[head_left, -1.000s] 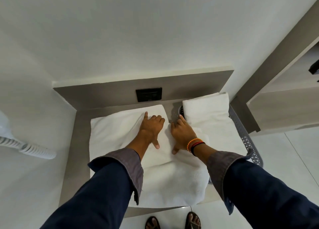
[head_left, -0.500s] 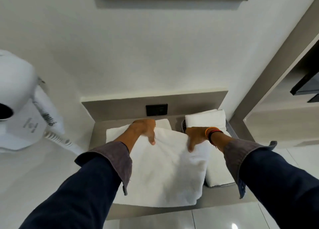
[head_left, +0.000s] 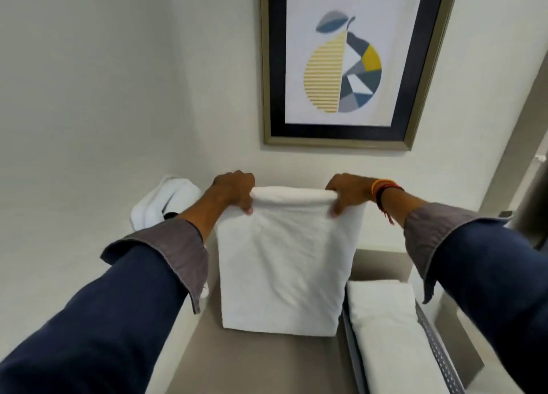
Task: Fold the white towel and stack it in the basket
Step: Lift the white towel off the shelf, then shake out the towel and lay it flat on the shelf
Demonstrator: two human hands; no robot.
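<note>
We are holding the white towel (head_left: 281, 263) up above the bench (head_left: 261, 364), left hand (head_left: 235, 193) and right hand (head_left: 350, 193) fingers pinching its soft, limp folded top edge, beside the basket (head_left: 439, 343)

A beige-grey counter (head_left: 267, 364) fills the recess between the pale walls. On its right side sits a grey perforated basket (head_left: 439, 346) with a folded white towel (head_left: 385, 319) lying in it. Whether the hanging towel's (head_left: 281, 269) lower edge touches the counter or hangs just above it, I cannot tell.
</note>
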